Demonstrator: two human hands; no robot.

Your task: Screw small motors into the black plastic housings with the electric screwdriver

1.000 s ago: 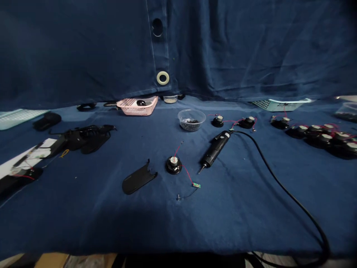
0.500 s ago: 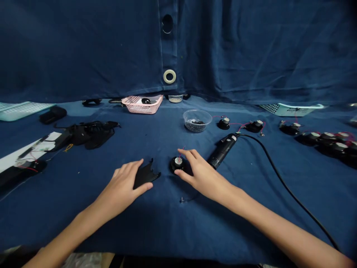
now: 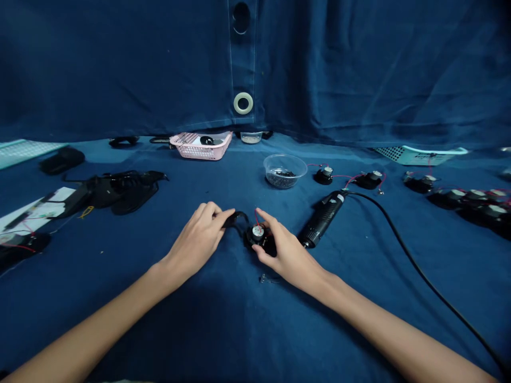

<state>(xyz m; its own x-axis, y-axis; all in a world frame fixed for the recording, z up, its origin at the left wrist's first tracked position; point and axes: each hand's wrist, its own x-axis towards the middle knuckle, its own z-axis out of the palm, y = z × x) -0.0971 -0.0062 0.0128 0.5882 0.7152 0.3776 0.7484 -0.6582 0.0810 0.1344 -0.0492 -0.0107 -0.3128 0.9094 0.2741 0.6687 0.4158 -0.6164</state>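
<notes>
Near the middle of the blue cloth lies a black round part [image 3: 258, 232] with a silver centre and a red wire. My right hand [image 3: 282, 242] curves around its right side, thumb and forefinger apart at its edge. From the left, my left hand [image 3: 203, 229] pinches a curved black plastic piece [image 3: 239, 217], whose far end reaches the round part. Whether the two pieces touch is hard to tell. A black electric screwdriver [image 3: 323, 219] lies just beyond my right hand, its tip near the knuckles.
A clear bowl of small dark bits [image 3: 284, 173] stands behind. Farther back are a pink basket [image 3: 202, 150] and a teal basket [image 3: 425, 156]. Black parts [image 3: 120, 191] lie left; wired round parts [image 3: 475, 199] lie right. A black cable [image 3: 399, 254] crosses the right side.
My left hand has moved right and forward and closed on a black piece, which now reaches the round part. My right hand has stayed nearly in place. The view has shifted slightly.
</notes>
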